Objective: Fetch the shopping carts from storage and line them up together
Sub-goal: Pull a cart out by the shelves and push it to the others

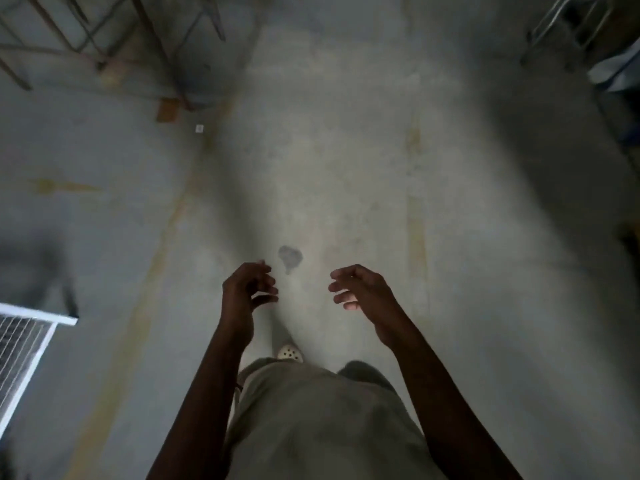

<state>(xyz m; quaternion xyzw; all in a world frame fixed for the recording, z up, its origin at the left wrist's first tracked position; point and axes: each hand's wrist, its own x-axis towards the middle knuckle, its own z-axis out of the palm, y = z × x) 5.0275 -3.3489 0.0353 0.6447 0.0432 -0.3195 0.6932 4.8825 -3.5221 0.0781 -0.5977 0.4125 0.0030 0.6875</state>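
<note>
My left hand (pixel 247 291) and my right hand (pixel 360 291) hang in front of me over a dim concrete floor (pixel 346 168), fingers loosely curled and apart, holding nothing. A metal frame that may be part of a cart (pixel 568 26) shows at the top right corner, far from both hands; it is blurred and cut off by the edge. No cart is within reach of either hand.
A rusty metal rack or frame (pixel 104 39) stands at the top left with a small wooden block (pixel 168 110) by it. A white wire grille (pixel 24 344) juts in at the left edge. A dark stain (pixel 290 257) marks the floor just ahead.
</note>
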